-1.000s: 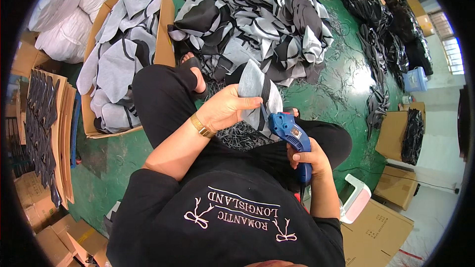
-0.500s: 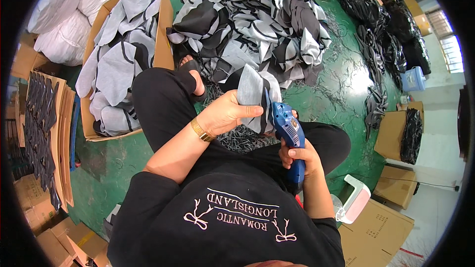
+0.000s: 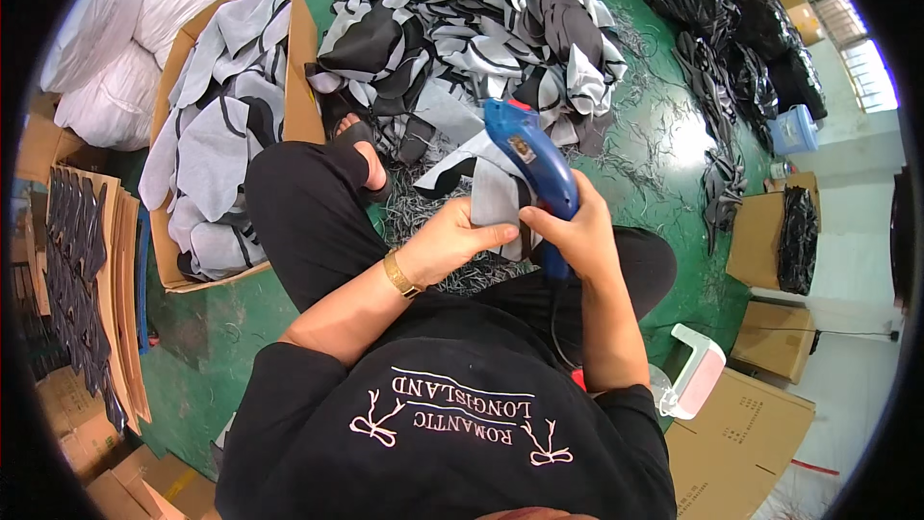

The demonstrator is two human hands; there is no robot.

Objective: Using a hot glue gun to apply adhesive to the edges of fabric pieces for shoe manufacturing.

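Pinching, in the head view, the grey-and-black fabric piece between thumb and fingers of the left-hand grip, at its near end, between the bent legs. Holding the blue electric hand cutter in the right-hand grip, closed around the tool body, with thumb tip at the fabric's right side and cutter head aimed toward the fabric pile. For good control, tension the edge evenly, flatten folds, and place left fingertips well away from the cutter head.
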